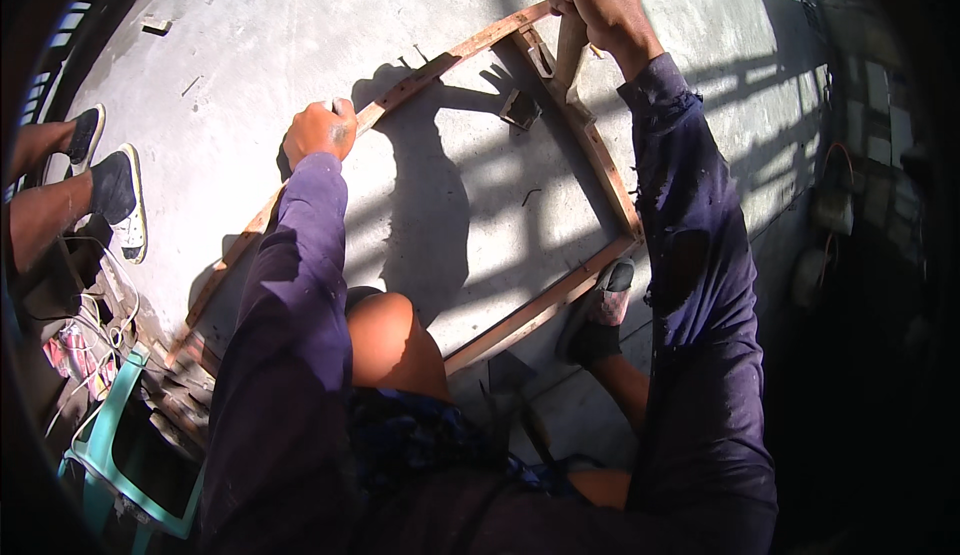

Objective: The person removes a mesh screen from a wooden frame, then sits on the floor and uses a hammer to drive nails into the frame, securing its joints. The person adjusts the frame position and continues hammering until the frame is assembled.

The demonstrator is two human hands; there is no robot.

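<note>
A four-sided frame of narrow wooden strips (548, 305) lies on the grey concrete in front of me. My left hand (320, 133) is closed in a fist around its far-left strip. At the upper edge, my right hand (598, 0) is closed around the thick wooden handle of what looks like a hammer (570, 53). The handle points down toward the right strip of the frame; its lower end sits close to that strip, and I cannot tell whether they touch. A small block (520, 110) lies inside the frame, with a bent nail (530, 196) nearer me.
Several nails (420, 53) and a small chip (156, 26) lie on the concrete. At left are another person's feet in dark shoes (120, 195). A green plastic chair (115, 435), white cables (118, 285) and scrap wood fill the lower left. My shoe (612, 290) stands beside the frame's near-right corner.
</note>
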